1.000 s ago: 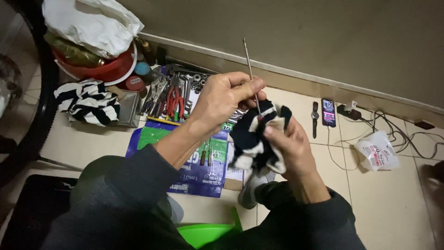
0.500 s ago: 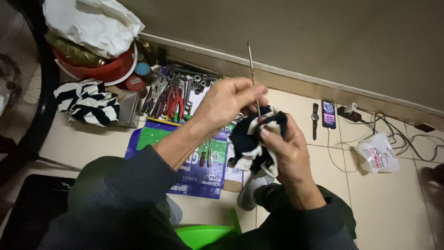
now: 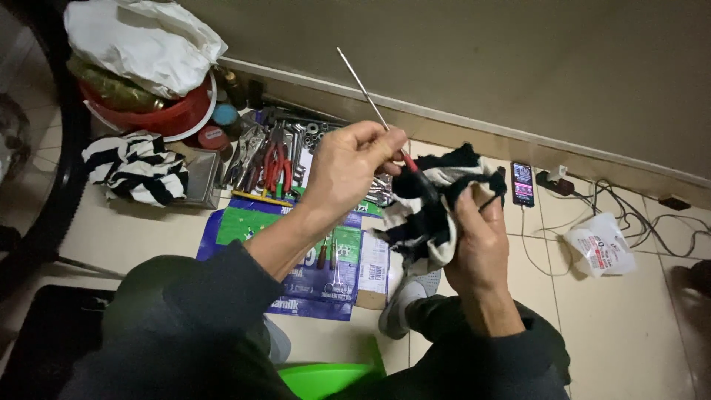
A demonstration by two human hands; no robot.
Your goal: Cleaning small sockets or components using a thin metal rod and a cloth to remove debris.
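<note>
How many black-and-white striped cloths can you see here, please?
2: one striped cloth bunched in the right hand beside the left hand; another striped cloth lies on the floor by the red bucket.

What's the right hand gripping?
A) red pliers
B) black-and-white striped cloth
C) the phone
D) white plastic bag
B: the right hand is closed around the black-and-white striped cloth, while the left hand holds the thin metal rod against it.
</note>
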